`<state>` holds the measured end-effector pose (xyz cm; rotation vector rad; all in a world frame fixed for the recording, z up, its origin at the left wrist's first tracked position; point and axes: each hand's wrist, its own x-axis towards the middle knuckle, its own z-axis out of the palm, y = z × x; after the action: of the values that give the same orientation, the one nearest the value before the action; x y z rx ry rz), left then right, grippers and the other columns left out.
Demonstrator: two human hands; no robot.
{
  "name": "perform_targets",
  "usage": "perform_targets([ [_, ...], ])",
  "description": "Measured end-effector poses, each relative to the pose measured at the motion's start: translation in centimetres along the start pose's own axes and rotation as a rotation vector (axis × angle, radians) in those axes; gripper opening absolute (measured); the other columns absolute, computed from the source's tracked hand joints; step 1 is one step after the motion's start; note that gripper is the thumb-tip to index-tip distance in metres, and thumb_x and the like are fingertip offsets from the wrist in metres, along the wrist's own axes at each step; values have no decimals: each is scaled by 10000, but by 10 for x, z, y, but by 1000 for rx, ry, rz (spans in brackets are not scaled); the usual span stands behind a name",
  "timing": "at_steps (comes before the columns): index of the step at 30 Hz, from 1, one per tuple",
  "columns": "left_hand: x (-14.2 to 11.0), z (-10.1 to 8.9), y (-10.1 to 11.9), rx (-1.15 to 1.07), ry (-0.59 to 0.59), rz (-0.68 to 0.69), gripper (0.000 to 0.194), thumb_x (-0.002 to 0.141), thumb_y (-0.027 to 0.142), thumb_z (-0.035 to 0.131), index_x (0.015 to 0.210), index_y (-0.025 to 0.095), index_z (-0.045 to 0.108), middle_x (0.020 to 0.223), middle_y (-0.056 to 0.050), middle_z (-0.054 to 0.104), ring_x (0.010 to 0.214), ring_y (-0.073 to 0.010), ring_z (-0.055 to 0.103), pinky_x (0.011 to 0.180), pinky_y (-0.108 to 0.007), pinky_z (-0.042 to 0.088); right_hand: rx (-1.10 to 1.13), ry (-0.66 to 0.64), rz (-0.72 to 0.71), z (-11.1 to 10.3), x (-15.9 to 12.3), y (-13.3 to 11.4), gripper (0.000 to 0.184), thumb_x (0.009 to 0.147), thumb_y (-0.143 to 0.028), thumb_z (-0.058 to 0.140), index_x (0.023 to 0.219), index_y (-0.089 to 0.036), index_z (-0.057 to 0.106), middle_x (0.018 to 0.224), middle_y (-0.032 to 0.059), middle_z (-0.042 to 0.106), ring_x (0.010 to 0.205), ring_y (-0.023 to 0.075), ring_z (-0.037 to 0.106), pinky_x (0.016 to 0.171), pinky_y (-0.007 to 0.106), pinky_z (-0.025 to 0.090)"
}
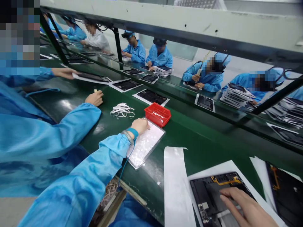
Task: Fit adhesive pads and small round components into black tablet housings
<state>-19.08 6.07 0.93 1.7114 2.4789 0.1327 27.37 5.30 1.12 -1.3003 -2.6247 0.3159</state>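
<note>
My left hand (140,126), with a blue strap round the wrist, is closed at the far end of a clear flat tray (143,151) with a whitish, spotted surface. Its fingertips press down there; what they pinch is too small to make out. Over a black tablet housing (208,189) my right hand (248,206) is open, thumb and forefinger slightly apart near the inner panel. An orange flex cable (223,180) runs along the housing's far side. White paper (228,167) lies beneath the housing.
A red bin (158,114) with small white pieces stands beyond the tray. Curled white strips (121,110) lie left of it. A long white sheet (175,176) separates tray and housing; another housing (284,195) lies right. A co-worker's hand (94,98) is at left.
</note>
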Motion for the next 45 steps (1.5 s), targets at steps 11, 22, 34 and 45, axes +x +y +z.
perform_targets([
  [11, 5, 5, -1, -38, -13, 41, 286, 916, 342, 556, 1137, 161, 564, 1144, -80, 587, 981, -206, 597, 837, -414, 518, 45, -222, -274, -29, 83, -131, 226, 919, -289, 432, 794, -240, 614, 817, 20, 669, 768, 182, 633, 657, 273, 450],
  [22, 6, 1, 7, -100, 148, 169, 318, 894, 330, 594, 1134, 124, 565, 1147, -102, 583, 997, -220, 594, 853, -423, 509, 501, -443, -273, 11, 137, -177, 168, 839, -245, 520, 724, -166, 613, 710, 11, 636, 648, 123, 570, 613, 234, 405],
  [34, -107, -16, 43, -761, 403, 610, 251, 964, 339, 391, 881, 185, 570, 957, -63, 560, 930, -162, 554, 840, -291, 485, 1614, -779, 52, 24, 156, -185, 408, 713, -518, 725, 838, -148, 606, 753, 18, 615, 618, 105, 605, 557, 224, 512],
  [45, -115, -7, 38, -982, 299, 759, 292, 980, 413, 355, 892, 198, 530, 1002, -67, 503, 962, -161, 533, 893, -315, 446, 1478, -895, 98, 26, 157, -177, 388, 591, -391, 844, 711, -112, 601, 590, -24, 577, 445, 40, 493, 364, 133, 460],
])
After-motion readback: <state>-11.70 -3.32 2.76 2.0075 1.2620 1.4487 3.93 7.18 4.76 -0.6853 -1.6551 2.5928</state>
